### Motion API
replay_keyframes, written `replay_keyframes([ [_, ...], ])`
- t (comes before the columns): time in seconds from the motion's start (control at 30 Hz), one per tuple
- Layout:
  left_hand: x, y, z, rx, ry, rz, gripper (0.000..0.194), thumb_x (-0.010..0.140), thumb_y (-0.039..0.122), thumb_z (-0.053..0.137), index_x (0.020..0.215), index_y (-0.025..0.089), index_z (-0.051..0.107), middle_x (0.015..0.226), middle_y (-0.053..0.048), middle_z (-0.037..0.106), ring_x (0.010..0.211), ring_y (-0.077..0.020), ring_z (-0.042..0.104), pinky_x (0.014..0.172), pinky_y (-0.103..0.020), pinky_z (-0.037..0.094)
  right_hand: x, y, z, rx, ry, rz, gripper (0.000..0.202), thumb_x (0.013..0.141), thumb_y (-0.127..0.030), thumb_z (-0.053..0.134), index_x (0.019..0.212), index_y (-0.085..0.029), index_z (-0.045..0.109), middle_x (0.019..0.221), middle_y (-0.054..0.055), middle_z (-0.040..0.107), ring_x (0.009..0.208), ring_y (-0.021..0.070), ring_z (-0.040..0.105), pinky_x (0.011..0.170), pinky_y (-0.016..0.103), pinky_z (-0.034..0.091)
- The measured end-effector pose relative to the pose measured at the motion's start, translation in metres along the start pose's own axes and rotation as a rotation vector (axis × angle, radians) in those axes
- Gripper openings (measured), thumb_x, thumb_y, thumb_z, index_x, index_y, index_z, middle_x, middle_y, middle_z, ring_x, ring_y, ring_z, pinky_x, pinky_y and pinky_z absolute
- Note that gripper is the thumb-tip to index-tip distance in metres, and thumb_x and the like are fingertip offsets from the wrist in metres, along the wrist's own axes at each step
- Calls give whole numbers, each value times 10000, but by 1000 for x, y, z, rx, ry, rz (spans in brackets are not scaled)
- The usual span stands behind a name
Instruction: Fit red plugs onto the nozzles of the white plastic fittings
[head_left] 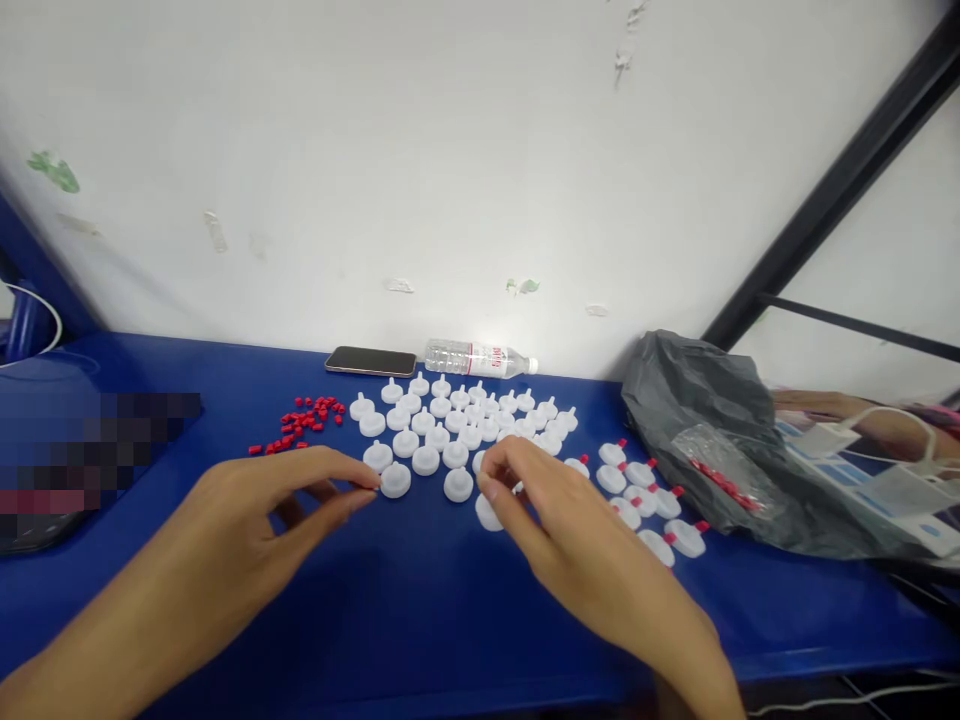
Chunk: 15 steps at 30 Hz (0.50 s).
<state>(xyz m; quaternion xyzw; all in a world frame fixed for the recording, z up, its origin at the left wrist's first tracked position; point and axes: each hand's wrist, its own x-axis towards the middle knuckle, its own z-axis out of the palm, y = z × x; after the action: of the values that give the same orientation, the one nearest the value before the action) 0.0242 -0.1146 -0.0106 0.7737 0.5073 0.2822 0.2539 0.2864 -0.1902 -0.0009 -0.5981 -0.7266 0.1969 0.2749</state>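
Note:
Many white round caps with thin upright spouts [425, 460] stand in a cluster on the blue table. My left hand [285, 500] is closed in a pinch, its fingertips right beside a white spouted cap [395, 481] at the front left of the cluster; what is between the fingertips is too small to make out. With thumb and forefinger pinched, my right hand [562, 520] grips a white spouted cap [489, 513], whose spout is hidden by the fingers. Small red tips [300, 421] lie loose behind my left hand. To the right, several white caps with red tips [688, 538] lie tilted.
A phone [371, 361] and a clear water bottle [480, 359] lie along the wall. At right, a dark plastic bag [675, 400] bears a clear packet of red tips [724, 480], with a power strip [892, 480] and cables beyond. A blurred dark object [82, 470] sits at left.

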Motion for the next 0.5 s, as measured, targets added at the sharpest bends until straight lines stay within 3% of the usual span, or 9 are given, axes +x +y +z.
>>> replay_keyframes([
  [0.1, -3, 11, 12, -46, -46, 7, 267, 846, 545, 658, 921, 355, 831, 944, 12, 833, 830, -238, 757, 642, -272, 548, 4, -4, 12, 14, -59, -25, 125, 1112, -332, 451, 1055, -297, 556, 1075, -26, 659, 928, 186, 633, 843, 354, 446],
  [0.3, -9, 12, 21, -154, -97, 53, 242, 898, 519, 665, 955, 340, 817, 905, 21, 829, 773, -203, 754, 612, -236, 540, 8, -12, 21, 126, -96, -66, 100, 1043, -424, 629, 1061, -326, 631, 1066, -58, 685, 999, 165, 636, 874, 313, 462],
  [0.5, -10, 13, 23, -217, -133, 66, 246, 938, 478, 646, 983, 316, 825, 927, 4, 826, 749, -179, 734, 607, -221, 530, 12, -15, 22, 255, -76, -55, 255, 969, -521, 711, 1036, -294, 619, 970, -54, 700, 865, 155, 645, 780, 291, 479],
])
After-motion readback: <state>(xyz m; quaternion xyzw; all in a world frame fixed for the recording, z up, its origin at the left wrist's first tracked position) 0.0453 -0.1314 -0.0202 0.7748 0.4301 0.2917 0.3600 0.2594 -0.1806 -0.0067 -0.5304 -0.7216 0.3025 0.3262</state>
